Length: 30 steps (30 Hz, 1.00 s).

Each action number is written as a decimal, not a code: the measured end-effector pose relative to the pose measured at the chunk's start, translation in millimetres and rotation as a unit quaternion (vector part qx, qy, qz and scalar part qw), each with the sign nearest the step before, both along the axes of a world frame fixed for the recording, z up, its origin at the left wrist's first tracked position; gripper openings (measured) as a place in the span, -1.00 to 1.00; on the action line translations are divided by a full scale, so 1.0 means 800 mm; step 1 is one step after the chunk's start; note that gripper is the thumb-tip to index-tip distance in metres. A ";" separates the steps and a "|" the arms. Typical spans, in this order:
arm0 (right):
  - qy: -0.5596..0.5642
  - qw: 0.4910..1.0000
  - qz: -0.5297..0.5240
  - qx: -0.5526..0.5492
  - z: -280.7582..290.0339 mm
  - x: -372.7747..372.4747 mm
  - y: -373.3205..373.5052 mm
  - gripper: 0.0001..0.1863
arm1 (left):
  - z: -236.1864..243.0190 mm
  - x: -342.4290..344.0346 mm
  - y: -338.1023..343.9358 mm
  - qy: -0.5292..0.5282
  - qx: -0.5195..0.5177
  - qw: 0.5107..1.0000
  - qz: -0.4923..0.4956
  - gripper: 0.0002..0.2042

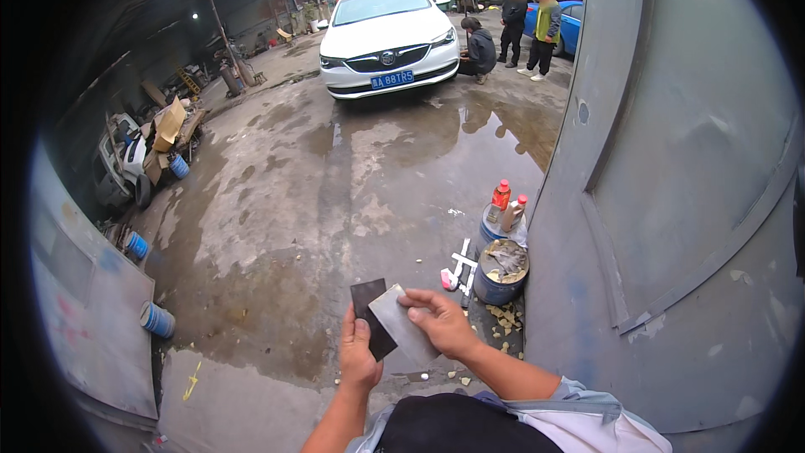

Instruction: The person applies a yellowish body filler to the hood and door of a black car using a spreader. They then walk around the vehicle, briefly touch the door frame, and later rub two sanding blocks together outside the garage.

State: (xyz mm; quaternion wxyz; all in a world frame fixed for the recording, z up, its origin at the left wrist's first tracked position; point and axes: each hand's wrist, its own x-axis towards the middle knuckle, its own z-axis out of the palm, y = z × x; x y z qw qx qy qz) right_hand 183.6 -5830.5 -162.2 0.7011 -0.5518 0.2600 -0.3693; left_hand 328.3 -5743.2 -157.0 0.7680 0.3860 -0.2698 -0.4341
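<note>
My left hand (359, 354) is closed on a dark, flat rectangular sheet (367, 294), its thumb lying along the near edge. In my right hand (443, 324) is a thin light-grey rectangular sheet (404, 329), pinched at its upper right corner. The grey sheet overlaps the dark one from the right and hides part of it. Both sheets are held up in front of my body, above the concrete floor; they look like abrasive paper, but I cannot tell for sure.
Right of my hands stand a blue bucket (501, 289) with scraps on top and another with red-capped bottles (501, 193). Yellowish chips (506, 316) litter the floor. A grey metal door (671, 201) flanks me. Ahead are a puddle (470, 138), a white car (381, 25) and several people (545, 25).
</note>
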 end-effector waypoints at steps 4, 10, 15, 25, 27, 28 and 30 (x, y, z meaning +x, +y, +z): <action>0.024 0.999 0.042 0.011 -0.029 0.002 0.035 -0.59 | 0.010 0.007 -0.001 0.003 0.013 1.000 -0.002 -0.60; -0.020 1.000 0.002 0.005 -0.011 0.005 0.002 -0.59 | 0.011 0.003 0.001 0.007 0.007 1.000 -0.015 -0.58; 0.055 0.997 0.012 -0.046 -0.012 -0.006 0.019 -0.63 | -0.006 0.007 0.002 0.004 -0.002 1.000 -0.027 -0.60; 0.031 0.997 0.004 -0.075 -0.025 -0.010 0.020 -0.65 | -0.005 0.002 0.013 -0.003 0.031 0.998 -0.046 -0.60; 0.062 0.991 -0.021 -0.116 0.006 -0.009 -0.018 -0.65 | -0.014 -0.002 0.020 0.008 0.039 0.998 -0.038 -0.59; -0.034 0.995 -0.036 -0.082 0.005 0.003 -0.031 -0.66 | -0.009 -0.002 0.020 0.013 0.042 0.999 -0.031 -0.59; 0.112 0.984 0.005 -0.139 0.004 -0.012 -0.025 -0.67 | 0.002 0.000 0.020 0.044 0.042 0.998 0.008 -0.58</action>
